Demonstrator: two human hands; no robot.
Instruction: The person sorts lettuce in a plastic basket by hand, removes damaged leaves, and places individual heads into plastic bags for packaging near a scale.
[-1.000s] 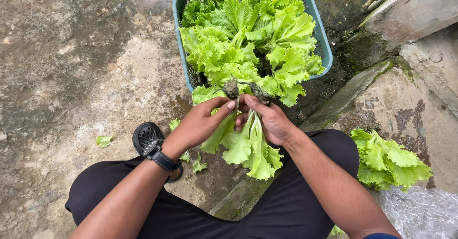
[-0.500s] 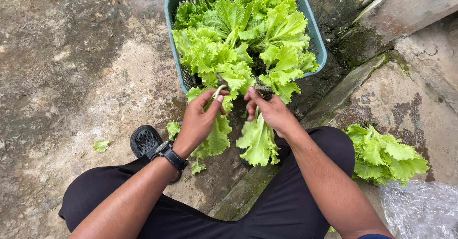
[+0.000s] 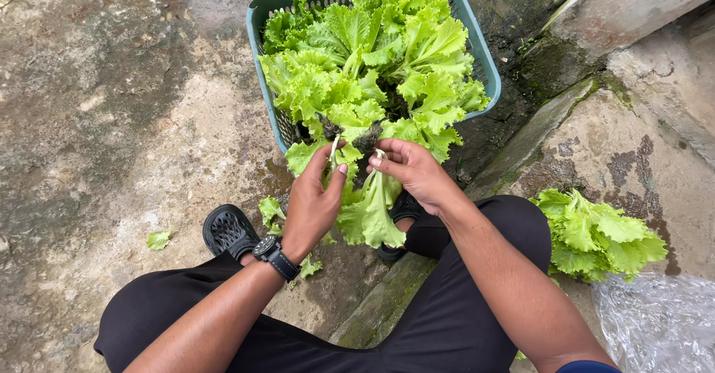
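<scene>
A teal plastic basket (image 3: pixel 262 60) at twelve o'clock brims with green lettuce heads (image 3: pixel 372 60) on wet concrete. At its near rim, the left hand (image 3: pixel 313 202) and right hand (image 3: pixel 413 170) each pinch a lettuce leaf (image 3: pixel 370 213) hanging between them. More cut lettuce (image 3: pixel 596 235) lies at four o'clock beside a clear plastic sheet (image 3: pixel 655 321).

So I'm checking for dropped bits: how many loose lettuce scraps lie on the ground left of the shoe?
1: a small leaf scrap on the concrete, left of the black shoe. Others may be hidden under the legs.

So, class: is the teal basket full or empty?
Full: green lettuce heaps above the teal basket rim, hiding its bottom.
</scene>
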